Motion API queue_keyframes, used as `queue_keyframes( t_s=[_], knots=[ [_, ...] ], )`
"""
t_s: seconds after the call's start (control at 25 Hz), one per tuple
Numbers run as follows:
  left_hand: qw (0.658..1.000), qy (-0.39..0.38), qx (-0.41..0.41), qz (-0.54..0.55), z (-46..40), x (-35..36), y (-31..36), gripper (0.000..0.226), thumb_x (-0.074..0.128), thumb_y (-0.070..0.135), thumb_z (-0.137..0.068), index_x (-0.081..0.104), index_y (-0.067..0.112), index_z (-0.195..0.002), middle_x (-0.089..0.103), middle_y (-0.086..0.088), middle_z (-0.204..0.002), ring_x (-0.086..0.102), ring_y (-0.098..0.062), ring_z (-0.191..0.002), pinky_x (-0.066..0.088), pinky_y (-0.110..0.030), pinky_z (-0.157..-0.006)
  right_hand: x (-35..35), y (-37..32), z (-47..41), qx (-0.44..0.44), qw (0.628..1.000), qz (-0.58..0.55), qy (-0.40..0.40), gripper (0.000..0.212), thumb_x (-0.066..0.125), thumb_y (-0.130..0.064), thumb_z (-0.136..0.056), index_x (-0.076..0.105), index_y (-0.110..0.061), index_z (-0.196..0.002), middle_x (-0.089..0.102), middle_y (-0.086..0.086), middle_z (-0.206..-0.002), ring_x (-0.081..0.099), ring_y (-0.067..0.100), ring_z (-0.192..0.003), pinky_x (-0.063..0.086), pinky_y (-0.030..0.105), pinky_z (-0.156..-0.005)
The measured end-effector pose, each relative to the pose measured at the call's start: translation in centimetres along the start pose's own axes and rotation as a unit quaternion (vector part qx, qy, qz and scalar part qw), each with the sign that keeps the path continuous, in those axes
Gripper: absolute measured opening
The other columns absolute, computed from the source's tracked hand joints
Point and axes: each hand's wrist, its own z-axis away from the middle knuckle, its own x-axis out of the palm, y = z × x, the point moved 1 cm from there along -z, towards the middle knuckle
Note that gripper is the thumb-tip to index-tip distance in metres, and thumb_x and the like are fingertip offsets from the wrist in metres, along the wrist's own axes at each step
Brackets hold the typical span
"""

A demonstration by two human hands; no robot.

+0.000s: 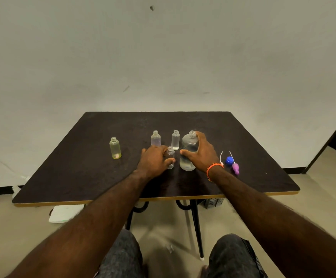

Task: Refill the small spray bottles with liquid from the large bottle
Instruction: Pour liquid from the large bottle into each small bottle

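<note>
Head view: dark tabletop [83, 177] with a light edge band, pale wall behind, person seated at its near side. Large bottle [189, 151], clear, uncapped, upright near tabletop centre, partly filled with clear liquid. Right hand [201, 153] wraps the large bottle from its right side, thumb across the front, fingers [198, 135] curled up near the neck; gripping it. Orange wristband [213, 169] on that wrist. Left hand [155, 159] just left of the large bottle, thumb and fingers pinching a small clear bottle [170, 157], uncapped, upright, standing on the tabletop. Behind that, just left of the large bottle, a clear small bottle [175, 139] with a little liquid at the bottom, uncapped. Further left of it a purple-tinted small bottle [155, 138], uncapped, partly hidden by the left hand. Well left of the large bottle, apart from the rest, a yellowish small bottle [115, 148], uncapped, something pinkish at its base, too small to tell what. Right of the large bottle, lying on the tabletop: white spray head [221, 160] with dip tube, blue cap [229, 160], purple spray head [235, 167] with dip tube, close together.
</note>
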Motion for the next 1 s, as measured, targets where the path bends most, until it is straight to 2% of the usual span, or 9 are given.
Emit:
queue_keyframes(
  t_s=[0.2,0.28,0.36,0.48,0.6,0.8,1.0],
  knots=[
    [0.999,0.031,-0.012,-0.003,0.1,-0.1,-1.0,0.037,0.071,0.052,-0.090,0.064,0.025,-0.114,0.068,0.005,-0.109,0.058,-0.019,-0.111,0.039,-0.045,-0.100,0.4,0.1,0.3,0.009,0.999,-0.031,0.018,0.081,0.085,-0.031,-0.077,0.034,-0.026,-0.139,0.058,0.005,-0.135,0.059,0.024,-0.117,0.047,0.034,-0.101],
    [0.999,0.044,-0.027,0.004,0.4,-0.1,-1.6,0.047,0.073,0.053,-0.089,0.061,0.024,-0.124,0.067,0.003,-0.117,0.057,-0.019,-0.114,0.038,-0.044,-0.103,0.5,-0.1,0.4,-0.002,1.000,-0.014,0.022,0.078,0.085,-0.032,-0.077,0.034,-0.027,-0.137,0.058,0.006,-0.134,0.059,0.024,-0.116,0.046,0.032,-0.097],
    [0.998,0.045,-0.039,0.024,0.5,0.0,-2.1,0.046,0.074,0.054,-0.088,0.061,0.025,-0.122,0.068,0.004,-0.117,0.058,-0.017,-0.114,0.041,-0.044,-0.104,0.4,-0.5,0.3,-0.025,1.000,0.012,0.014,0.076,0.085,-0.036,-0.077,0.038,-0.027,-0.135,0.059,0.004,-0.132,0.059,0.022,-0.113,0.047,0.031,-0.094],
    [0.996,0.050,-0.052,0.062,0.5,0.2,-2.3,0.038,0.079,0.053,-0.084,0.064,0.029,-0.110,0.072,0.009,-0.108,0.063,-0.014,-0.108,0.048,-0.048,-0.101,0.1,-1.3,-0.2,-0.063,0.995,0.078,-0.002,0.072,0.082,-0.043,-0.076,0.043,-0.028,-0.135,0.063,0.001,-0.127,0.061,0.019,-0.105,0.051,0.034,-0.090],
    [0.994,0.059,-0.055,0.076,0.7,0.4,-2.3,0.036,0.079,0.053,-0.083,0.066,0.030,-0.108,0.073,0.009,-0.106,0.065,-0.014,-0.107,0.048,-0.048,-0.100,-0.2,-2.1,-0.7,-0.103,0.983,0.149,-0.021,0.070,0.078,-0.047,-0.076,0.044,-0.035,-0.136,0.064,-0.002,-0.126,0.062,0.016,-0.102,0.054,0.042,-0.091],
    [0.994,0.067,-0.050,0.072,0.7,0.8,-2.5,0.036,0.077,0.054,-0.084,0.066,0.030,-0.109,0.073,0.009,-0.105,0.066,-0.014,-0.105,0.048,-0.049,-0.101,-0.2,-2.5,-1.2,-0.140,0.947,0.283,-0.061,0.070,0.071,-0.049,-0.078,0.043,-0.039,-0.142,0.060,-0.003,-0.135,0.060,0.022,-0.116,0.046,0.045,-0.096],
    [0.994,0.068,-0.056,0.064,0.5,1.0,-2.6,0.037,0.076,0.055,-0.085,0.066,0.031,-0.112,0.072,0.009,-0.106,0.064,-0.014,-0.106,0.043,-0.046,-0.102,-0.1,-3.0,-1.2,-0.160,0.915,0.359,-0.090,0.071,0.068,-0.047,-0.081,0.040,-0.037,-0.146,0.057,0.001,-0.140,0.055,0.027,-0.122,0.038,0.046,-0.099]
  ],
)
